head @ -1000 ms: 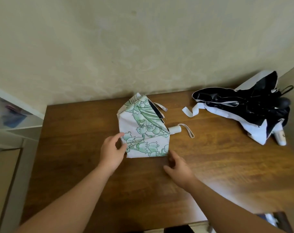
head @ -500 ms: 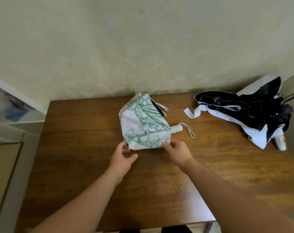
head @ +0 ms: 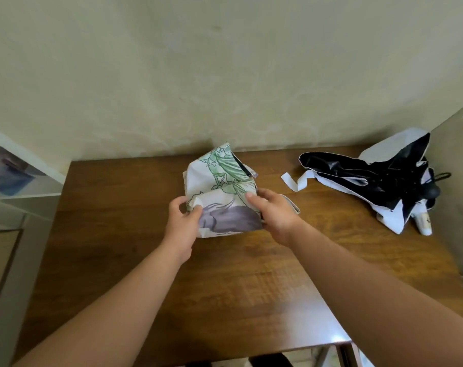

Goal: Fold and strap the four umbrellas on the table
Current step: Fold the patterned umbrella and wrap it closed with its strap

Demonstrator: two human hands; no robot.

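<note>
Both hands grasp the floral umbrella at tabletop centre: left hand and right hand rolling its canopy; strapping looks next. Black umbrella waits at two o'clock.

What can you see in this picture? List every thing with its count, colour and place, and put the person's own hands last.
Floral umbrella: one, white with green print, table centre, partly folded.
Black umbrella: one, black and white, far right of table, unfolded.
Loose strap: one, white, on table beside the black umbrella.
Table: one, brown wood.
Wall: beige, behind table.
Left hand: one, gripping the floral umbrella's left edge.
Right hand: one, gripping its right edge.
</note>
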